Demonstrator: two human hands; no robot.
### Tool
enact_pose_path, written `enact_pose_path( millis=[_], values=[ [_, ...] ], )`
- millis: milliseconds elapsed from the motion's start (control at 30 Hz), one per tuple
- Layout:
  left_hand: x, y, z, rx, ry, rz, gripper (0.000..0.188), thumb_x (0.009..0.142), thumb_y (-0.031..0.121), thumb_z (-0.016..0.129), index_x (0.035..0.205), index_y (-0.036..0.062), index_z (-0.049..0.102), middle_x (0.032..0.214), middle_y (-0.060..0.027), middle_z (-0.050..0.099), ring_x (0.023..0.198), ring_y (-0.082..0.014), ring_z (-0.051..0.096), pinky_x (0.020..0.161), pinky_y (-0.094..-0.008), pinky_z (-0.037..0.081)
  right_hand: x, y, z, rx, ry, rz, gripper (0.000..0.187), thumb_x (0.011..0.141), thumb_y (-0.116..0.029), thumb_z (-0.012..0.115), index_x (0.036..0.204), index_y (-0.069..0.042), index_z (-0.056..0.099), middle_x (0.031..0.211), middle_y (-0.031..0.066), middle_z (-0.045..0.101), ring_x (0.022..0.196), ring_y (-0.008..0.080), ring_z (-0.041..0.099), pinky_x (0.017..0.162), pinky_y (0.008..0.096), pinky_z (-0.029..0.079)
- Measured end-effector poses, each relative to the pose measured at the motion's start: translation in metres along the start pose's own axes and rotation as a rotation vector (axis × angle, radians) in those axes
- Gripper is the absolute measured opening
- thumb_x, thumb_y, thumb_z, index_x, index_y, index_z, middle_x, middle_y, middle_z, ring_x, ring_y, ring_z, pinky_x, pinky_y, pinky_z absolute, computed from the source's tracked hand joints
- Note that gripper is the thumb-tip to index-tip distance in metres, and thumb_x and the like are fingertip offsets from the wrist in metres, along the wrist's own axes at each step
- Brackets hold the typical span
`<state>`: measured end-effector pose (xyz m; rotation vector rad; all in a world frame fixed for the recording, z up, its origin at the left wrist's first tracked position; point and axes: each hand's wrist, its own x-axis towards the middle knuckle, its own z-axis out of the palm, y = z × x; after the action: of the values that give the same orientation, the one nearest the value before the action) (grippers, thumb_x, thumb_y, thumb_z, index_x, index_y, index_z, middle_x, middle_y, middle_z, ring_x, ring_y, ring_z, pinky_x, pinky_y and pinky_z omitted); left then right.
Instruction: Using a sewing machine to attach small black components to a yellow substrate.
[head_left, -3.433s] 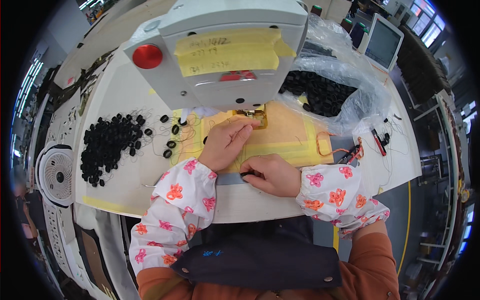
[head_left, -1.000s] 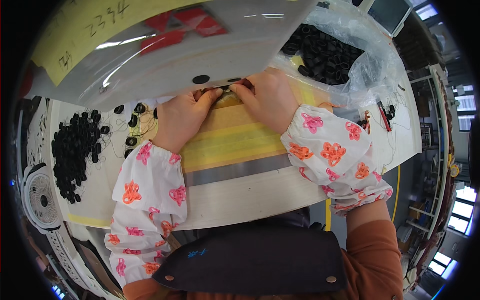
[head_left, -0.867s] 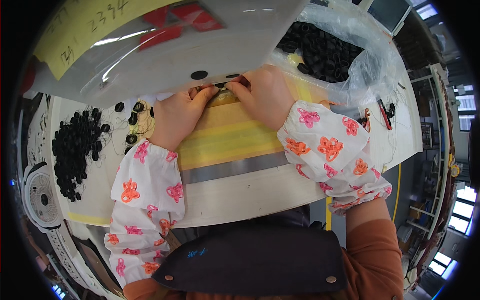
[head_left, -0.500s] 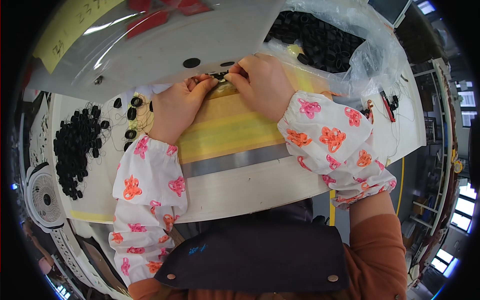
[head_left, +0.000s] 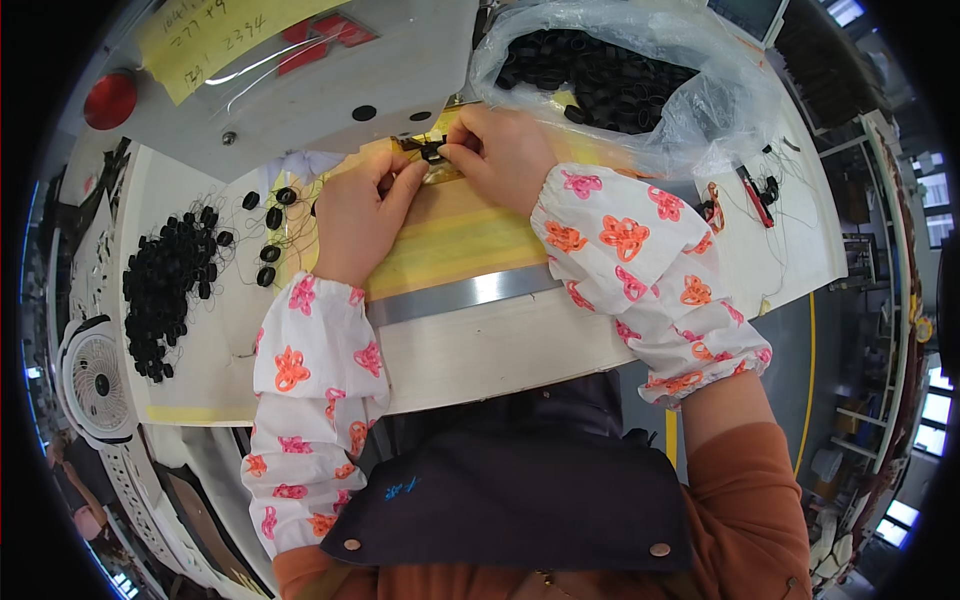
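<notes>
Under the head of a pale grey sewing machine [head_left: 300,105], both my hands meet at a small black fabric loop [head_left: 432,151]. My left hand [head_left: 362,218] pinches at its left side, thumb and forefinger closed. On the other side my right hand [head_left: 503,158] grips the loop's edge between thumb and fingertips. The needle area is partly hidden by the fingers and dark machine parts. Yellow tape strips [head_left: 450,235] cover the work surface below the hands.
At the left lies a heap of black loops [head_left: 165,290], with a few on trailing threads nearby. A clear plastic bag [head_left: 740,95] full of black loops [head_left: 600,80] sits at the back right. Red-handled snips [head_left: 756,197] lie on the right. A white fan [head_left: 100,385] stands beyond the left edge.
The whole view has shifted, so the machine head sits further up and left. Both hands stay pinched at the same spot, where the black loop now shows more clearly between them.
</notes>
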<state>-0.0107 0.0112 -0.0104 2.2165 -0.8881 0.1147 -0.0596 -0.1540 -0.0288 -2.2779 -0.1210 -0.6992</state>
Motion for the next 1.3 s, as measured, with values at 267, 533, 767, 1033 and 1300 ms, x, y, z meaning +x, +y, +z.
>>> enact_pose_path(
  millis=[267, 533, 767, 1033, 1300],
  values=[
    [-0.081, 0.034, -0.026, -0.352, -0.247, -0.085, 0.009, 0.077, 0.008, 0.06, 0.074, -0.0003, 0.057, 0.05, -0.002, 0.049, 0.044, -0.0075, 0.043, 0.042, -0.0221, 0.033, -0.04, -0.043, -0.017, 0.192, -0.296, -0.008, 0.022, 0.069, -0.009, 0.064, 0.089, -0.003, 0.057, 0.07, 0.0086, 0.058, 0.056, 0.0152, 0.055, 0.052, 0.0262, 0.044],
    [-0.085, 0.045, -0.03, -0.705, -0.185, -0.149, 0.007, 0.08, 0.002, 0.055, 0.084, -0.0029, 0.058, 0.064, 0.001, 0.054, 0.054, -0.0015, 0.043, 0.047, -0.0149, 0.033, -0.031, -0.055, -0.034, 0.969, -0.54, 0.65, 0.018, 0.078, -0.003, 0.056, 0.096, 0.001, 0.052, 0.082, 0.0043, 0.059, 0.058, 0.0049, 0.05, 0.051, 0.0175, 0.04],
    [-0.082, 0.046, -0.027, -0.545, -0.096, -0.031, 0.008, 0.076, 0.002, 0.06, 0.083, -0.0016, 0.06, 0.063, -0.0029, 0.057, 0.051, -0.004, 0.046, 0.045, -0.0177, 0.035, -0.029, -0.057, -0.035, 1.018, -0.475, 0.658, 0.019, 0.074, -0.004, 0.058, 0.091, 0.003, 0.052, 0.074, 0.0053, 0.057, 0.056, 0.0058, 0.05, 0.048, 0.0193, 0.042],
    [-0.081, -0.03, -0.062, -0.007, 0.13, -0.141, 0.01, 0.078, 0.008, 0.06, 0.074, -0.0014, 0.059, 0.054, -0.0042, 0.052, 0.047, -0.0065, 0.046, 0.043, -0.0227, 0.036, -0.031, -0.032, -0.042, 0.632, -0.338, 0.363, 0.014, 0.078, -0.008, 0.061, 0.087, 0.001, 0.057, 0.074, 0.0025, 0.057, 0.062, 0.0057, 0.053, 0.054, 0.0187, 0.044],
    [-0.05, -0.027, -0.077, 0.078, 0.256, -0.013, 0.01, 0.078, 0.007, 0.057, 0.084, 0.0, 0.061, 0.08, -0.0088, 0.059, 0.072, -0.0163, 0.054, 0.065, -0.0268, 0.041, 0.013, 0.029, -0.108, -0.486, 0.02, 0.058, 0.012, 0.071, -0.008, 0.059, 0.082, -0.003, 0.059, 0.071, 0.0101, 0.06, 0.063, 0.0235, 0.059, 0.059, 0.0316, 0.047]
  ],
)
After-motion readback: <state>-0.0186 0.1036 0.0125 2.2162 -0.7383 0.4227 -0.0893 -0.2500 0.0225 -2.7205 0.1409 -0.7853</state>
